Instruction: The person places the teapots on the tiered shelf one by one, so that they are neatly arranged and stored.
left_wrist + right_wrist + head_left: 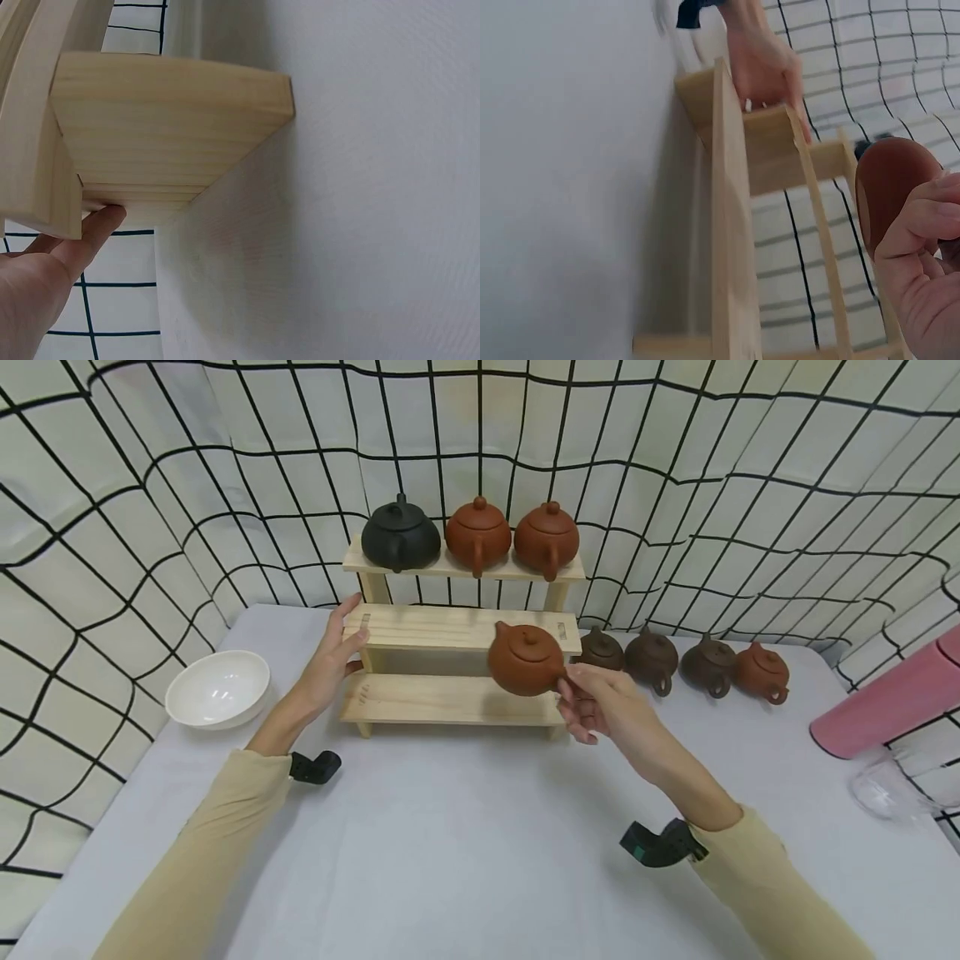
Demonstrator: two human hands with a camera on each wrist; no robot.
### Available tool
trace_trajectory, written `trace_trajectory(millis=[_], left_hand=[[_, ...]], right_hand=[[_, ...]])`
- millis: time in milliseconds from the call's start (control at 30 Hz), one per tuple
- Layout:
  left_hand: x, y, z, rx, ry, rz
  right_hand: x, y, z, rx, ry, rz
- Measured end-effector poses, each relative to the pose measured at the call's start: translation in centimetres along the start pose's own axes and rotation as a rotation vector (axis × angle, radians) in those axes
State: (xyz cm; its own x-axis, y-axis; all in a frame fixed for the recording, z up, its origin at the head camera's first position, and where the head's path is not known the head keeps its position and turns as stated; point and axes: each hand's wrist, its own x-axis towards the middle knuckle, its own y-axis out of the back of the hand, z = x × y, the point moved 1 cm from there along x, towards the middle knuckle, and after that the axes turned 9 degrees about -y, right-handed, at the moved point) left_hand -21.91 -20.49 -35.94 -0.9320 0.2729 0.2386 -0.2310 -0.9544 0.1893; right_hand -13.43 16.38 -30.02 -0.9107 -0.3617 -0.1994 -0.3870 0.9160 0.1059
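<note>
My right hand (618, 714) pinches the handle of an orange-brown clay teapot (525, 660), which is in the air in front of the middle board of a three-tier wooden shelf (450, 700). The teapot's spout points to the left, and its underside (892, 184) shows in the right wrist view. At the shelf's left end, my left hand (326, 656) grips the middle board; the left wrist view shows its fingers (101, 225) reaching behind the wood. On the top board stand a black teapot (401, 535) and two reddish clay teapots (478, 533).
Several small clay teapots (651, 658) stand in a row on the table, right of the shelf. A white bowl (217, 689) is at the left, a pink bottle (885, 697) and a clear glass vessel (888, 789) at the right. Black netting (675, 481) hangs behind.
</note>
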Motion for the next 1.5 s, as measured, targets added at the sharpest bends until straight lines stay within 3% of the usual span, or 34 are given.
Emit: trace_trajectory(millis=[267,533,967,1267,1500], left_hand=[[-0.1,0.1,-0.2,0.001,0.007,-0.002],[-0.2,0.1,-0.1,-0.003,-0.003,0.0],[0.1,-0.1,0.1,-0.029,-0.01,0.006],[0.0,0.1,0.0,0.005,-0.02,0.007],[0.0,0.1,-0.2,0.004,-0.008,0.011]], right_hand=[[4.6,-5.7,-1.0,0.054,-0.064,-0.081],[7.2,-8.9,-2.3,0.073,-0.049,-0.066],[9.3,-10.5,-3.4,0.074,-0.05,0.005],[10.3,-11.3,-3.7,0.099,-0.041,0.02],[10.6,-11.8,-3.7,0.046,-0.025,0.011]])
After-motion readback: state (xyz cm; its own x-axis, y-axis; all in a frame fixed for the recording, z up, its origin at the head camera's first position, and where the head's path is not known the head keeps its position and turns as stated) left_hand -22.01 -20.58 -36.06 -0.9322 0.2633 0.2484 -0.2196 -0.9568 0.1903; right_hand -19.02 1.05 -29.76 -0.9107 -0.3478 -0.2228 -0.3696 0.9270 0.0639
